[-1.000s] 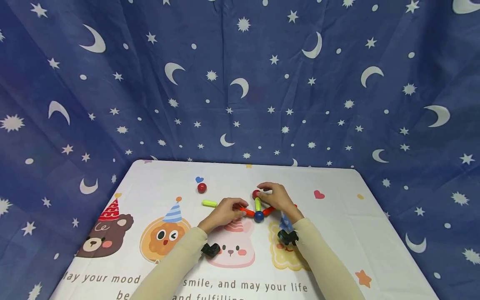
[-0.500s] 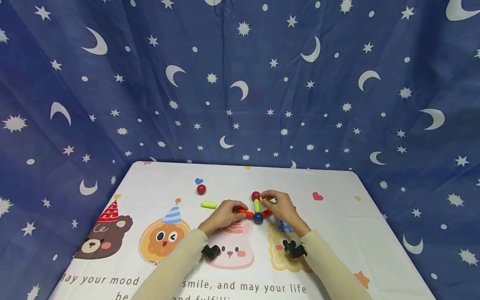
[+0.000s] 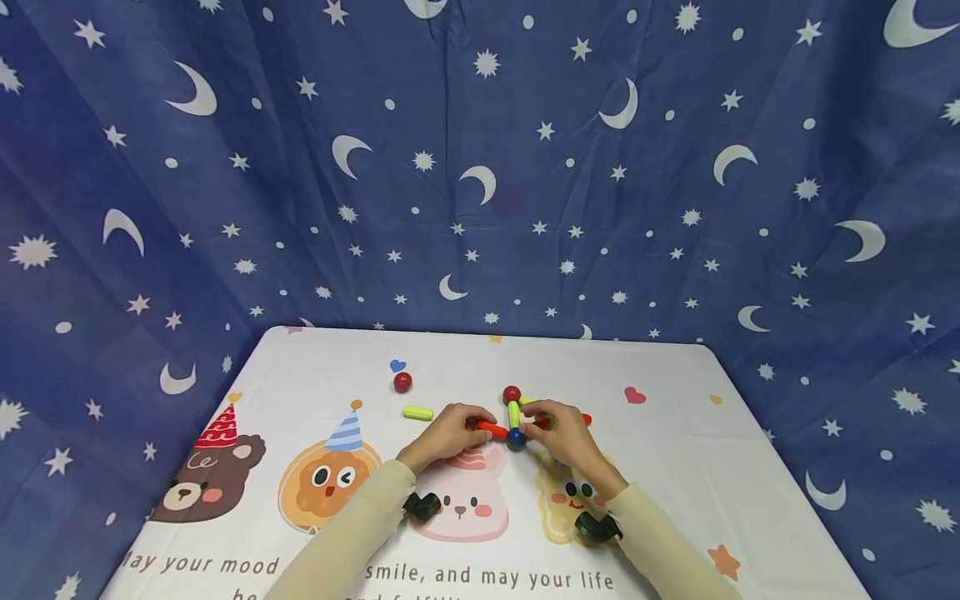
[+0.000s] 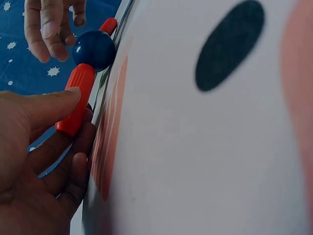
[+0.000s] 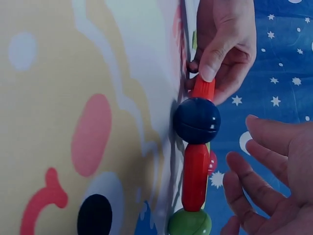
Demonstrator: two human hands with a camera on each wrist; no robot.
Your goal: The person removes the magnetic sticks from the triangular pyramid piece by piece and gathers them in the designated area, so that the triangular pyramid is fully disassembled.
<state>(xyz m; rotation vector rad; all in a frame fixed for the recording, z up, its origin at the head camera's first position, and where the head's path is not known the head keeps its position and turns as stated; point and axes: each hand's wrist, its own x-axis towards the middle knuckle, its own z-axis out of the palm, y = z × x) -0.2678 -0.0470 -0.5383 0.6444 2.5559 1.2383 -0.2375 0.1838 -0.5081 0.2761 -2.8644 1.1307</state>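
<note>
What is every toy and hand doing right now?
left hand: pinches the left red stick
left red stick: lying flat, joined to the blue ball
blue ball: on the table, joins three sticks
yellow-green stick: links blue ball and red ball
red ball: on the stick's far end
right hand: open, beside the right red stick
loose red ball: alone, untouched
loose yellow-green stick: lying flat, untouched

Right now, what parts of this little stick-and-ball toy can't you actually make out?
- Green ball: cut off by the bottom edge in the right wrist view; hidden behind the right hand in the head view.
- Left orange stick: its near end is covered by the left hand.
- Right orange stick: mostly hidden by fingers in the head view.
</note>
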